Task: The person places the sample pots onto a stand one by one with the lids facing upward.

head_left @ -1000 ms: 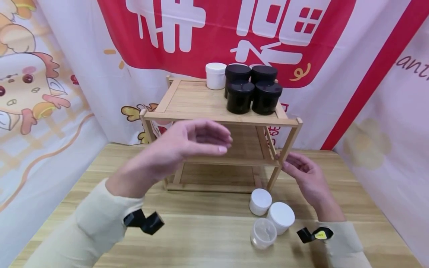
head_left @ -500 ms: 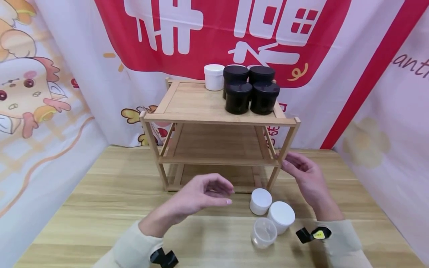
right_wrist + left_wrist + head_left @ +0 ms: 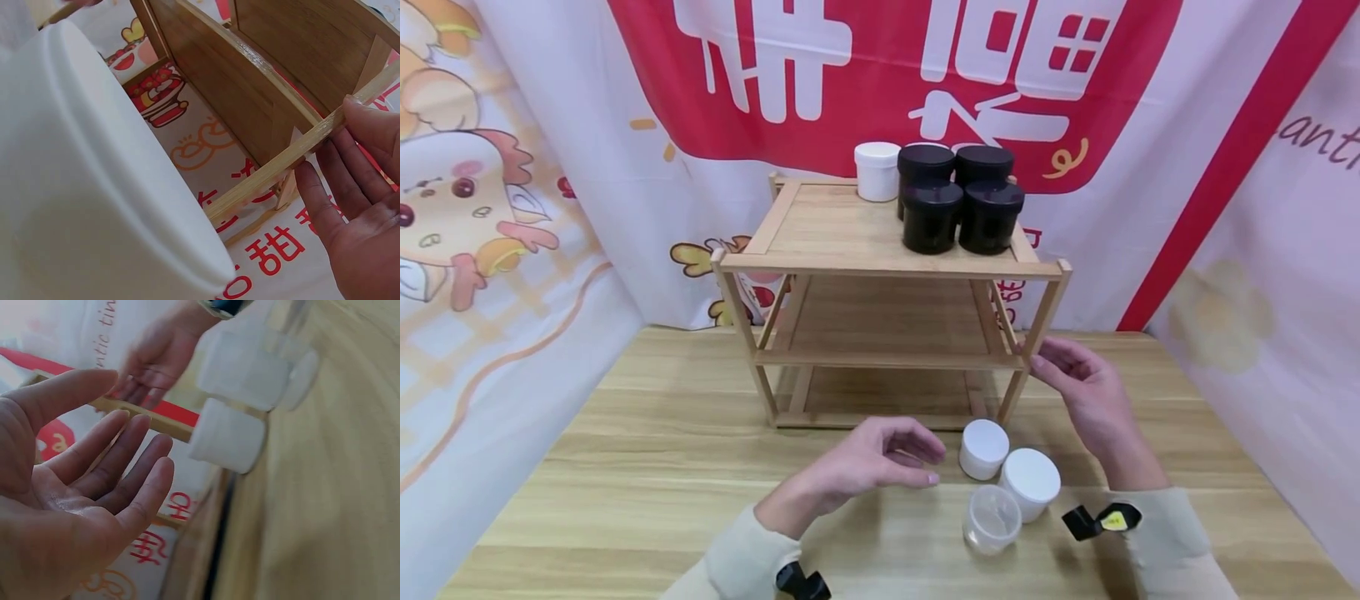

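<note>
My left hand (image 3: 887, 467) is over the table, fingers loosely bent and nothing in them, just left of a small white lidded jar (image 3: 984, 450). In the left wrist view the palm and spread fingers of that hand (image 3: 100, 469) show beside the white jar (image 3: 228, 436). A wider white jar (image 3: 1030, 483) and a translucent cup (image 3: 992, 521) stand close by. With thumb and fingers on opposite sides, my right hand (image 3: 1086, 396) holds the front right post of a wooden shelf (image 3: 887, 361). The right wrist view shows this grip on the post (image 3: 275, 165).
Several black jars (image 3: 932, 221) stand on the right of the shelf's top tier, a white jar (image 3: 877, 172) behind them. Printed cloth hangs (image 3: 587, 208) behind and at both sides of the wooden table (image 3: 587, 467).
My left hand has come down from in front of the shelf's upper tiers to the table and shifted right toward the white jars. The right hand has stayed at the post.
</note>
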`<state>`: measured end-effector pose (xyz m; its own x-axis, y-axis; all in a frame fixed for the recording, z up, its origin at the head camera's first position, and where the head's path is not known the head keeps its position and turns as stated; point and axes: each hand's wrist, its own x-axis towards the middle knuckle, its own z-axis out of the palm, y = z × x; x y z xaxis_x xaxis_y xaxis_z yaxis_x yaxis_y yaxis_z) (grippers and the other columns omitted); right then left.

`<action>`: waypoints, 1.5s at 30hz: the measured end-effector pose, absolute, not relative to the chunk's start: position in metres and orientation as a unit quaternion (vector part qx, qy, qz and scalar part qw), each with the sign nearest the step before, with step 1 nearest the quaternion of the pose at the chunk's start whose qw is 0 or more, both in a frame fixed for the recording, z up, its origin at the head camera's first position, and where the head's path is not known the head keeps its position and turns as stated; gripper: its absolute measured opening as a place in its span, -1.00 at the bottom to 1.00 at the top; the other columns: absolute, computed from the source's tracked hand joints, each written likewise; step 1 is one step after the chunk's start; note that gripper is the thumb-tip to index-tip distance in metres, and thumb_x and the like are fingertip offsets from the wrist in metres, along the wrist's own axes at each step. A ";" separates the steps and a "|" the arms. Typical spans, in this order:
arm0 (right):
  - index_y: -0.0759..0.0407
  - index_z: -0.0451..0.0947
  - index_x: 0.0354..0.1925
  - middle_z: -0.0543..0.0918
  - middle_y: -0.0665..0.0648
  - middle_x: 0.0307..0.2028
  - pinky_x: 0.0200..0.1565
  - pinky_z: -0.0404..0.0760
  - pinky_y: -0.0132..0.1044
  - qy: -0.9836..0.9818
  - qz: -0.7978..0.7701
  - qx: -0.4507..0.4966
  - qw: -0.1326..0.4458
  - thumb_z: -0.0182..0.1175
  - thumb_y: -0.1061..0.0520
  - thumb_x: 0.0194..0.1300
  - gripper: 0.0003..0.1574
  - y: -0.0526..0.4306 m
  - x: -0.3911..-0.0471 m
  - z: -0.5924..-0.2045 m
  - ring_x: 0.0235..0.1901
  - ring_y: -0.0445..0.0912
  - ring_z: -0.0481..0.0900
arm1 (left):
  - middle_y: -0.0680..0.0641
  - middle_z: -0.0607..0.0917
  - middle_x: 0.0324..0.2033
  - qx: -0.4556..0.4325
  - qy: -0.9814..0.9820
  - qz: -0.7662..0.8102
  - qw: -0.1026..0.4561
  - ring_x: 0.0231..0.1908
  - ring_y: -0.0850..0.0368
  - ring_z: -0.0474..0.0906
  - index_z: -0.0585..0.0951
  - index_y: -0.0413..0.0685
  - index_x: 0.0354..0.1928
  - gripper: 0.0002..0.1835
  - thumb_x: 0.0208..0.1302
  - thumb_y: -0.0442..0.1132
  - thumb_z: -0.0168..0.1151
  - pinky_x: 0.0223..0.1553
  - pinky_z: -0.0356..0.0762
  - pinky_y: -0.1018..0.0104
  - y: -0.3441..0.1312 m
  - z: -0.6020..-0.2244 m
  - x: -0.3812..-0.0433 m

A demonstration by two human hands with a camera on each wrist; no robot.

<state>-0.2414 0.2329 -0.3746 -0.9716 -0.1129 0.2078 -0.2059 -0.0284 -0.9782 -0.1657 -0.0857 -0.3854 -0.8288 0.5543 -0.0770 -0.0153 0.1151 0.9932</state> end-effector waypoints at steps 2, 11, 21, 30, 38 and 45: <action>0.11 0.65 0.30 0.81 -0.19 0.01 0.10 0.73 -0.47 -0.696 0.708 0.117 0.031 0.33 0.15 0.53 -0.58 0.232 -0.242 -0.374 0.04 -0.28 0.72 | -0.32 0.74 0.17 0.180 0.710 0.642 0.227 0.17 -0.14 0.71 0.67 -0.27 0.19 -0.55 0.25 -0.40 0.50 0.23 0.69 0.28 -0.083 -0.394 -0.166; 0.07 0.73 0.19 0.83 -0.16 -0.04 0.09 0.72 -0.45 -0.678 0.722 0.127 0.045 0.32 0.26 0.52 -0.66 0.229 -0.244 -0.377 -0.01 -0.25 0.71 | -0.28 0.69 0.26 0.195 0.716 0.630 0.227 0.29 -0.17 0.63 0.62 -0.23 0.27 -0.43 0.20 -0.41 0.56 0.41 0.58 0.10 -0.068 -0.421 -0.159; 0.10 0.69 0.26 0.84 -0.23 -0.01 0.10 0.71 -0.49 -0.691 0.712 0.116 0.044 0.31 0.18 0.54 -0.62 0.231 -0.241 -0.378 0.03 -0.28 0.72 | -0.20 0.66 0.33 0.193 0.687 0.651 0.258 0.36 -0.05 0.60 0.60 -0.15 0.34 -0.36 0.19 -0.48 0.54 0.42 0.54 0.29 -0.058 -0.431 -0.154; 0.00 0.70 0.23 0.82 -0.24 0.00 0.10 0.70 -0.49 -0.700 0.704 0.110 0.038 0.31 0.17 0.55 -0.65 0.230 -0.238 -0.375 0.05 -0.28 0.70 | -0.15 0.65 0.35 0.196 0.682 0.652 0.267 0.36 0.01 0.59 0.59 -0.13 0.37 -0.34 0.21 -0.50 0.52 0.43 0.53 0.31 -0.053 -0.435 -0.152; 0.06 0.68 0.28 0.82 -0.26 0.01 0.10 0.70 -0.50 -0.700 0.704 0.116 0.038 0.30 0.14 0.56 -0.62 0.230 -0.240 -0.375 0.05 -0.29 0.69 | 0.09 0.73 0.26 0.210 0.710 0.622 0.254 0.25 0.32 0.62 0.60 -0.01 0.39 -0.26 0.13 -0.45 0.60 0.40 0.48 0.42 -0.043 -0.439 -0.147; 0.10 0.69 0.24 0.84 -0.22 -0.01 0.10 0.71 -0.48 -0.684 0.718 0.125 0.042 0.30 0.20 0.55 -0.65 0.230 -0.239 -0.377 0.02 -0.28 0.70 | 0.16 0.75 0.18 0.218 0.733 0.599 0.238 0.20 0.39 0.62 0.63 0.12 0.36 -0.26 0.10 -0.42 0.63 0.34 0.47 0.46 -0.037 -0.440 -0.145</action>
<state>-0.2394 0.2302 -0.3766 -0.9653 -0.1098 0.2368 -0.2312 -0.0616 -0.9709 -0.1447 -0.0369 -0.4402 -0.7911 0.6052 -0.0882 0.0341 0.1876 0.9817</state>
